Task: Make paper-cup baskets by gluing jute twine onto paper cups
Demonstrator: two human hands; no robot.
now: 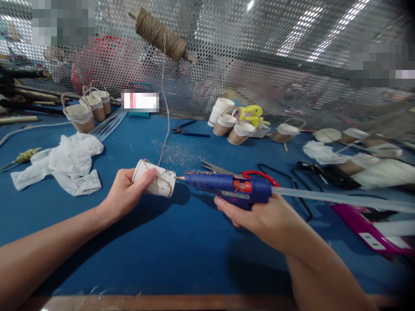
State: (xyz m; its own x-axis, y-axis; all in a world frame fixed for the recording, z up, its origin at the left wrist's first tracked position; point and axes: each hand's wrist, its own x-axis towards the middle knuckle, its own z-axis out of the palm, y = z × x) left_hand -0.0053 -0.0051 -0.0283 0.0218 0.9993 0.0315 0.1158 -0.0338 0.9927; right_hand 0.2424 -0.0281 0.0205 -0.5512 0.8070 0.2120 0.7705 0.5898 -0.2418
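My left hand [125, 193] is closed round a small white paper cup [154, 178] held on its side above the blue table. A strand of jute twine [164, 116] runs from the cup up to a spool [160, 34] hanging on the mesh wall. My right hand [259, 218] grips a blue hot glue gun [230, 186] with a clear glue stick [340, 198] trailing out of its back. The gun's metal nozzle points left and sits right at the cup's bottom edge.
A crumpled white cloth [65, 164] lies at the left. Finished twine-wrapped cup baskets [84, 112] stand at the back left and more cups [235, 125] at the back centre. Pliers [188, 129], scissors [214, 167], black cable [292, 181] and a magenta case [369, 231] lie around.
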